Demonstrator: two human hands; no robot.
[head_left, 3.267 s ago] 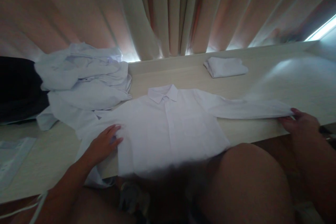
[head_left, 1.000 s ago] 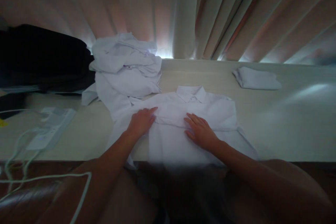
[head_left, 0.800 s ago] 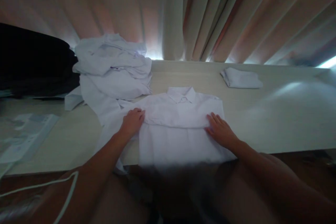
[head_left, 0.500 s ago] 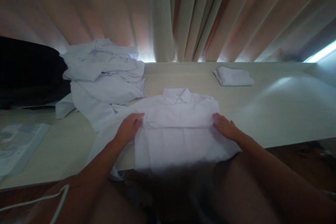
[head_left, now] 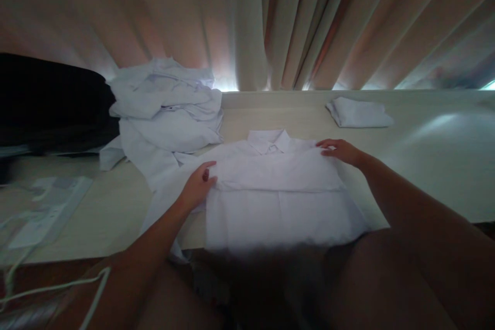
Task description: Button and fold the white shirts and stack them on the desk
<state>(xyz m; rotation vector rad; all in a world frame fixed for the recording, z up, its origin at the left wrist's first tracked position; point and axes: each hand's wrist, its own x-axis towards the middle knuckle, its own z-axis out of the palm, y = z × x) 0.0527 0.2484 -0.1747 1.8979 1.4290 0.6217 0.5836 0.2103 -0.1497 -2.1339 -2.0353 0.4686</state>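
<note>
A white collared shirt [head_left: 266, 175] lies on the pale table in front of me, its collar away from me and a fold running across its body. Its lower part hangs toward my lap at the table's front edge. My left hand [head_left: 199, 184] is at the shirt's left side, thumb and fingers parted. At the right shoulder, my right hand [head_left: 342, 152] reaches in with its fingertips on or just over the cloth, thumb and index slightly apart. A sleeve stretches out left behind my left hand, near other white cloth.
A heap of white shirts [head_left: 166, 105] stands at the back left, beside a black bag-like object [head_left: 54, 108]. One folded white cloth [head_left: 359, 113] rests at the back right. A flat packet [head_left: 50, 211] lies at the left, with a white cord [head_left: 58, 286] below. Curtains [head_left: 247, 20] hang behind.
My right hand has moved from the fold's right end up to the right shoulder. My left thumb and fingers have spread apart. The view has turned slightly left.
</note>
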